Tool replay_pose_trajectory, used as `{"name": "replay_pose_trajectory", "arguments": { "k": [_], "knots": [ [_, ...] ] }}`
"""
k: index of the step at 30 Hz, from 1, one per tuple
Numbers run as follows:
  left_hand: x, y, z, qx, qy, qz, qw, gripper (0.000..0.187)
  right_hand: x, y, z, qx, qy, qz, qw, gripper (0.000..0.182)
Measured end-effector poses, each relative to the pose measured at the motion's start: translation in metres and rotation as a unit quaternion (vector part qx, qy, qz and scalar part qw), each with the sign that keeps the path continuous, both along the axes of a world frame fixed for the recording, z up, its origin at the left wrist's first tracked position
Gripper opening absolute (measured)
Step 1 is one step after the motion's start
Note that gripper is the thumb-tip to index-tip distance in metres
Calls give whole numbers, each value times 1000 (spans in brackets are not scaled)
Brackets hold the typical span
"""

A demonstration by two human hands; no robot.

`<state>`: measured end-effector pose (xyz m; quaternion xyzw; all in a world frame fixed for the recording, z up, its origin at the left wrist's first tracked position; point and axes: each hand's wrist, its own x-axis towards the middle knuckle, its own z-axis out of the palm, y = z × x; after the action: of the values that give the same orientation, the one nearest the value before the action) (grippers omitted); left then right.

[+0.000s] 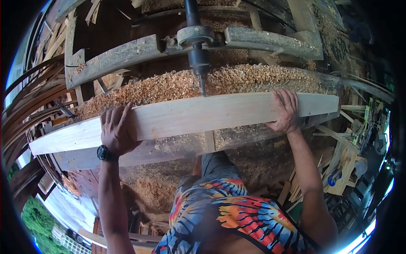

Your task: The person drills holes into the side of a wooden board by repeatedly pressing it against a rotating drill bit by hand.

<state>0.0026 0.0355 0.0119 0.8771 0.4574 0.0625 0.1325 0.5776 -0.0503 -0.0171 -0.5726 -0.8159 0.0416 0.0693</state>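
A long pale wooden board (203,113) lies crosswise in front of me on the machine's bench. My left hand (118,130) grips it left of the middle, fingers reaching over the far edge and the thumb side at the near edge. Toward the right end, my right hand (285,111) clasps the same board, its fingers over the far edge and the thumb at the near side. Between the hands, the drill bit (203,86) of a spindle (198,57) points down right at the board's far edge.
Curly wood shavings (169,89) are heaped along the bench behind the board. A heavy wooden frame (270,42) carries the spindle. Curved wooden strips (38,97) stack up at the left; offcuts (342,165) lie at the right. More shavings (154,194) cover the floor.
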Motion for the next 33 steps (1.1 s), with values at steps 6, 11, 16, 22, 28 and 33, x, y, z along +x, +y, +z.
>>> {"name": "replay_pose_trajectory", "arguments": {
  "k": [6, 11, 16, 22, 28, 33],
  "knots": [
    [0, 8, -1, -2, 3, 4, 1000, 107, 0, 10, -2, 11, 12, -3, 1000, 101],
    [0, 14, -2, -4, 0, 3, 1000, 106, -2, 16, 1, 8, 16, -8, 1000, 102],
    [1, 20, -2, -3, 2, 2, 1000, 107, 1, 22, 0, 8, 19, -2, 1000, 106],
    [0, 17, -3, -10, 10, 10, 1000, 116, -4, 22, 5, -32, 15, -37, 999, 115],
    [9, 3, 2, -7, 27, 41, 999, 124, -13, 15, 14, -49, 55, -82, 994, 120],
    [11, -12, 4, -12, 14, 52, 998, 130, -13, -8, 9, -50, 65, -94, 992, 120]
  ]
}}
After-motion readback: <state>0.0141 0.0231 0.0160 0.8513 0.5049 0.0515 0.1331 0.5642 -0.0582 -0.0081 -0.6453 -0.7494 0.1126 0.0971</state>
